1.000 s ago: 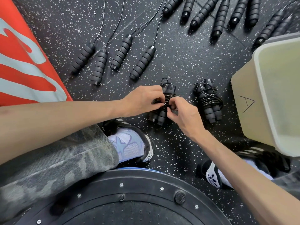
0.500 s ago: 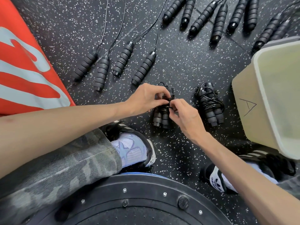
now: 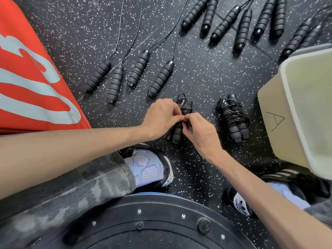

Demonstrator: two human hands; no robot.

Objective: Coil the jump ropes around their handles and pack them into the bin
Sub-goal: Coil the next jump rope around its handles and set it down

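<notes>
A black jump rope bundle point(image 3: 180, 123), two ribbed handles side by side with cord wound round them, lies on the speckled floor between my hands. My left hand point(image 3: 162, 117) grips the bundle from the left. My right hand point(image 3: 198, 132) pinches the cord at the wrapped middle. A second coiled bundle point(image 3: 232, 117) rests on the floor to the right. The translucent bin point(image 3: 287, 108), marked with an A, stands at the right edge and looks empty.
Several uncoiled rope handles point(image 3: 136, 74) lie in a row beyond my hands, more handles point(image 3: 240, 24) along the top. A red mat point(image 3: 30, 78) fills the left. A round black platform point(image 3: 152, 227) and my two shoes sit below.
My hands and the bundle stay in the same spot on the floor; the fingers have shifted slightly on the cord. The camera has tilted a little.
</notes>
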